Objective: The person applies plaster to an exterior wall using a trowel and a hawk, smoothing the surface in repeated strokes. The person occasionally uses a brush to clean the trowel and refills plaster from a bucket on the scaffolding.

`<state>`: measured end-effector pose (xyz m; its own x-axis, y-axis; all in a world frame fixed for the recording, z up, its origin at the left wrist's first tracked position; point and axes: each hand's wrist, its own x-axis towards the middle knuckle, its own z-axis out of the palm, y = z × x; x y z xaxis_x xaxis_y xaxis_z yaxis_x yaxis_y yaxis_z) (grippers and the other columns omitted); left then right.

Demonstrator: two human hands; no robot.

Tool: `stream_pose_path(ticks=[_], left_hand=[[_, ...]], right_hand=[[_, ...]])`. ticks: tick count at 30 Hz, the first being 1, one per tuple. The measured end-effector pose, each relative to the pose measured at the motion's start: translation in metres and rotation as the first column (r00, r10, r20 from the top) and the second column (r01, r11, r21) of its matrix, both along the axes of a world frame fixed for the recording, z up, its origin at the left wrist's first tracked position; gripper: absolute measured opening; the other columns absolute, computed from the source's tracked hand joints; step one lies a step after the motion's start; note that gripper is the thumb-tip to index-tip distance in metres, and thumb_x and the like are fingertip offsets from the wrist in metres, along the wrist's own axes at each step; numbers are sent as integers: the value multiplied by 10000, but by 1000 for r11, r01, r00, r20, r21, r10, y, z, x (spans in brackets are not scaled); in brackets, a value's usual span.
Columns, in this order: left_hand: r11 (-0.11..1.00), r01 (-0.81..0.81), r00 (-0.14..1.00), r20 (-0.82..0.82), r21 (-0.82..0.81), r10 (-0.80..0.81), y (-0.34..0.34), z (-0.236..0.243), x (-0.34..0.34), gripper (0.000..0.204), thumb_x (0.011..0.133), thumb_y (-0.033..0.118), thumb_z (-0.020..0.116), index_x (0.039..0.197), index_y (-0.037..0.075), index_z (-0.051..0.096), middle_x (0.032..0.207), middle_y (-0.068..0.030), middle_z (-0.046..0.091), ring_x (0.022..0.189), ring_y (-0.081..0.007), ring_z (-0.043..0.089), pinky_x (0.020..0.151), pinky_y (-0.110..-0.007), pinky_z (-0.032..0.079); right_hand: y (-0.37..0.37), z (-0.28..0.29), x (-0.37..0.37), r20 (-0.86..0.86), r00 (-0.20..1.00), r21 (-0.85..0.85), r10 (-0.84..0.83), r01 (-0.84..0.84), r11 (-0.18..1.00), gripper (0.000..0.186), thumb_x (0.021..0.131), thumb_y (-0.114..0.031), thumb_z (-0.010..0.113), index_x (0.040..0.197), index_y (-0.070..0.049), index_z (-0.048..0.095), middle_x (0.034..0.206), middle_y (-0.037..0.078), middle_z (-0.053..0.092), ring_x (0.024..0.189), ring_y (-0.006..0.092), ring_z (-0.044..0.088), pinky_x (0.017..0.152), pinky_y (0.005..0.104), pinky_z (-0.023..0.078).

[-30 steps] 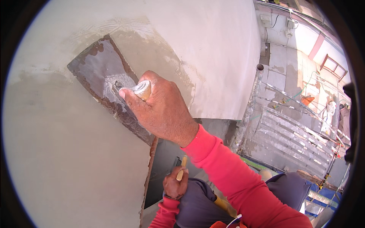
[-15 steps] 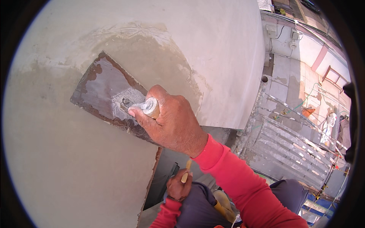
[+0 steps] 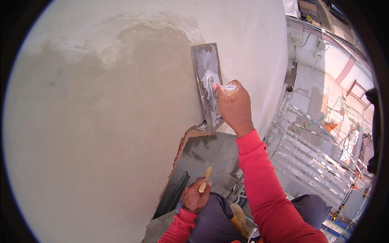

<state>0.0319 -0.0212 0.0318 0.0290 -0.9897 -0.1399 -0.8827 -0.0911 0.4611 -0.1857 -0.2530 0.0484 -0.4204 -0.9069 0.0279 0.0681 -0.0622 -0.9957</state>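
Note:
My right hand is closed round the handle of a plastering trowel. Its long metal blade, stained and smeared with plaster, lies steeply against the pale wall, with its lower end at the broken top edge of an opening. Darker damp-looking plaster spreads to the left of the blade, and whiter wall shows to its right. Lower down, in front of my leg, my left hand grips a tool with a pale wooden handle; what the handle belongs to I cannot make out.
Reddish, ragged material lines the opening's edge. A dark grey-green strip stands beside my left hand. Metal scaffolding with a slatted platform is at the right, above a paved floor holding an orange object.
My right hand has swept the trowel rightward across the wall and turned its blade more upright. The damp patch it covered now shows. My left hand keeps its grip, slightly shifted.

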Motion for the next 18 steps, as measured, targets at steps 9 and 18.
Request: stream_pose_path(ticks=[9,18], left_hand=[[1000,-5,1000,-13,30,5,-1,-2,4,200,986,238,751,1117,87,747,787,-171,748,758,-381,776,701,-426,599],[1000,-13,997,-74,19,14,0,-4,12,186,988,233,750,1110,92,740,776,-162,744,749,-370,776,696,-428,597]], right_hand=[[30,43,2,10,998,-317,65,-58,947,373,1041,-314,792,890,-33,597,691,7,617,661,73,534,585,291,455],[5,81,15,-152,977,-346,-148,88,934,322,1011,-227,818,924,-12,596,658,101,673,624,103,622,577,314,503]])
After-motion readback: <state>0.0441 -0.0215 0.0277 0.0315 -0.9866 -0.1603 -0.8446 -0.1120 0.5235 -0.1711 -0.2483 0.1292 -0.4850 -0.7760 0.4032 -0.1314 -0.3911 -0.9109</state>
